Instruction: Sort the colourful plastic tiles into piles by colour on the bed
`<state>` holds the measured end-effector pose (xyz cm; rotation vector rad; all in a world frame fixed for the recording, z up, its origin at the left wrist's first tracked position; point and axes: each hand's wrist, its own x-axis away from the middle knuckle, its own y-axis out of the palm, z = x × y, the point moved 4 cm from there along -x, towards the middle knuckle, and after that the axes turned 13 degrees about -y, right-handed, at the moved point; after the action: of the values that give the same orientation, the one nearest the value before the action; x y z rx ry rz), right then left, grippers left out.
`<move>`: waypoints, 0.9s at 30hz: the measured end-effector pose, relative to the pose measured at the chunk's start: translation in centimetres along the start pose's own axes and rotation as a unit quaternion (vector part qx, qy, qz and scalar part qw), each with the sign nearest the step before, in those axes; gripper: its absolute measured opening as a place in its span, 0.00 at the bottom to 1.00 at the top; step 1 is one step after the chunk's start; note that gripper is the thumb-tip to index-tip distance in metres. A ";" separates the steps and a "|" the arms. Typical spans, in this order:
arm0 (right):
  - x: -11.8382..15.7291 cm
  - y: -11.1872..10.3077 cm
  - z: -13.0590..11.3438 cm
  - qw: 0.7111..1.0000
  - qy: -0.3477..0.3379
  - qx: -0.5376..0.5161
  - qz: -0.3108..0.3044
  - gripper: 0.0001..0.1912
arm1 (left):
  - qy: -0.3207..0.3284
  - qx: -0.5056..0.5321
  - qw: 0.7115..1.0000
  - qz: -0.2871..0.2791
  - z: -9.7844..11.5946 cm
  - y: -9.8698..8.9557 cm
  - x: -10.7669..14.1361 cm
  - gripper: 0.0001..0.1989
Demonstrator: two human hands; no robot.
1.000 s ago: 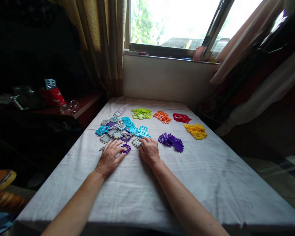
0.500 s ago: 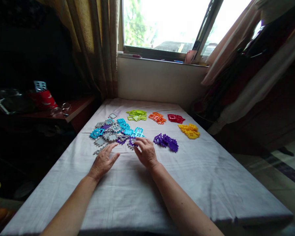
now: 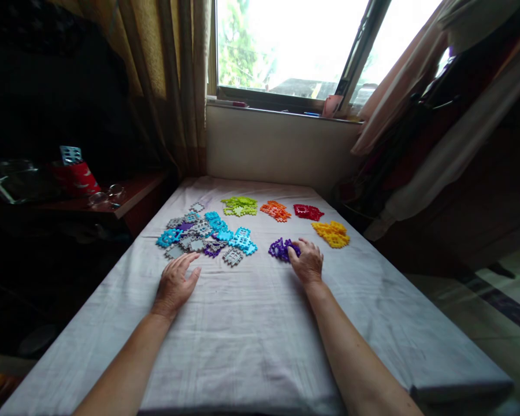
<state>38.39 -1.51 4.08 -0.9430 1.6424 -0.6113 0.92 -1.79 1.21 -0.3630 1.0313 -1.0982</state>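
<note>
My right hand [image 3: 307, 261] is curled over the pile of purple notched plastic tiles [image 3: 279, 249], fingers closed on a purple tile that they mostly hide. My left hand [image 3: 175, 283] rests low over the cloth with its fingers loosely apart, holding nothing. Just beyond its fingertips lies a mixed heap of grey tiles [image 3: 196, 244], blue tiles [image 3: 242, 237] and a few purple ones. One grey tile with a window-like grid [image 3: 233, 256] lies at the near edge of that heap.
Green tiles [image 3: 240, 206], orange tiles [image 3: 275, 211], red tiles [image 3: 308, 212] and yellow tiles [image 3: 331, 234] lie in separate piles on the cloth-covered table [image 3: 242, 335]. A side desk at left holds a red container [image 3: 75, 178] and glasses [image 3: 107, 196]. Clothes hang at right.
My right hand has moved right, from the near edge of the mixed heap to the purple pile. A purple tile has left the spot beside the grey grid tile. My left hand shifted slightly nearer.
</note>
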 end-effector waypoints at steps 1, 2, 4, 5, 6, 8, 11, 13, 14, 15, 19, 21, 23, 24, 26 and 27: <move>-0.2 0.2 -1.4 1.000 -0.015 -0.009 -0.009 0.13 | -0.004 0.000 1.000 0.012 -0.1 -0.2 -0.1 0.19; -0.4 0.6 -3.0 0.999 -0.040 -0.020 -0.021 0.13 | -0.008 0.001 1.000 0.025 -0.1 -0.3 -0.1 0.18; -0.8 1.6 -7.0 0.991 -0.112 -0.043 -0.062 0.11 | -0.017 0.001 0.999 0.049 -0.4 -0.7 -0.3 0.18; -0.9 2.3 -9.2 0.982 -0.158 -0.053 -0.093 0.11 | -0.022 0.002 0.998 0.057 -0.5 -0.8 -0.3 0.17; -0.9 3.0 -11.3 0.972 -0.194 -0.058 -0.121 0.11 | -0.026 0.002 0.998 0.063 -0.7 -0.9 -0.4 0.17; -0.7 4.5 -15.1 0.949 -0.257 -0.067 -0.167 0.13 | -0.033 0.005 0.997 0.067 -0.9 -1.0 -0.4 0.16; -0.6 6.2 -18.8 0.935 -0.289 -0.063 -0.194 0.17 | -0.040 0.013 0.997 0.066 -1.1 -1.0 -0.4 0.15; -0.7 7.0 -19.9 0.938 -0.283 -0.055 -0.195 0.17 | -0.039 0.020 0.997 0.067 -1.1 -1.0 -0.4 0.15; -0.7 7.3 -20.2 0.940 -0.276 -0.053 -0.194 0.15 | -0.037 0.023 0.997 0.069 -1.0 -1.0 -0.4 0.15; -0.8 7.5 -20.3 0.941 -0.271 -0.054 -0.194 0.14 | -0.034 0.025 0.997 0.071 -1.0 -0.9 -0.5 0.15; -0.3 7.4 -19.8 0.939 -0.277 -0.093 -0.181 0.09 | -0.035 0.030 0.996 0.074 -1.0 -0.8 -0.5 0.15; 0.3 6.9 -19.0 0.939 -0.283 -0.131 -0.148 0.08 | -0.043 0.033 0.996 0.070 -1.1 -0.8 -0.5 0.15; 0.8 6.3 -17.7 0.938 -0.282 -0.173 -0.098 0.08 | -0.050 0.031 0.996 0.062 -1.1 -0.7 -0.5 0.14; 0.9 5.9 -16.8 0.939 -0.276 -0.193 -0.071 0.09 | -0.052 0.029 0.997 0.057 -1.1 -0.7 -0.4 0.14; 0.9 5.2 -14.6 0.943 -0.246 -0.223 -0.019 0.11 | -0.051 0.020 0.997 0.050 -1.0 -0.7 -0.3 0.15; 0.8 4.8 -13.1 0.948 -0.220 -0.228 0.003 0.11 | -0.048 0.014 0.998 0.048 -0.9 -0.7 -0.3 0.15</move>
<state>24.42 -0.52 3.49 -1.2998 1.3960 0.0066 -0.24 -1.70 1.39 -0.3361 0.9379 -0.9992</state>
